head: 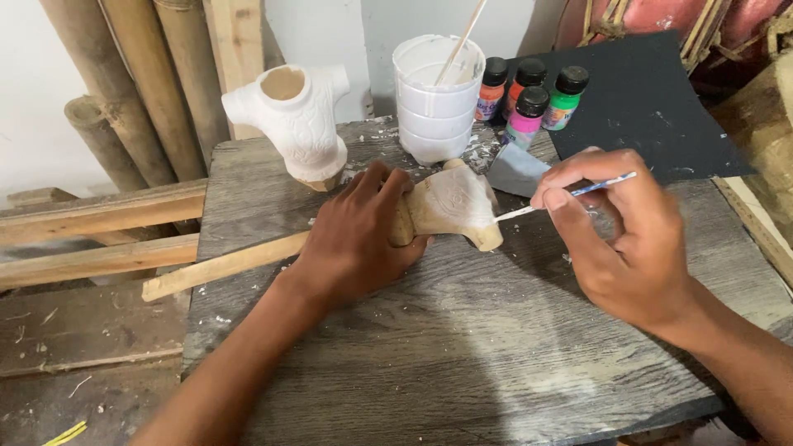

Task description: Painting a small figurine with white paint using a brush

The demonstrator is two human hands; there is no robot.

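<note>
While the left hand (351,239) wraps round the tan carved wooden figurine piece (450,206) and steadies it near the middle of the grey weathered wooden surface (462,347), the right hand (624,239) pinches a thin blue-and-white paintbrush (570,194), its tip touching the piece's right end. Step in hand looks like priming: white coat partly on, base and lower lobe bare wood. Going on, it seems, calls for turning the piece under the left hand and reloading the brush. At the far edge, a stack of white plastic cups (436,95), top one smeared white inside, a wooden stick (462,37) leaning in it; how much paint it holds cannot be told. Just right of it, four small paint bottles with black caps (529,95): orange, red, pink, green, all capped. A white-coated hollow torso-shaped carving (293,120) stands upright at the far left corner. A black sheet (644,99) lies at the far right; a wooden slat (223,264) pokes out from under the left hand over the left edge.
</note>
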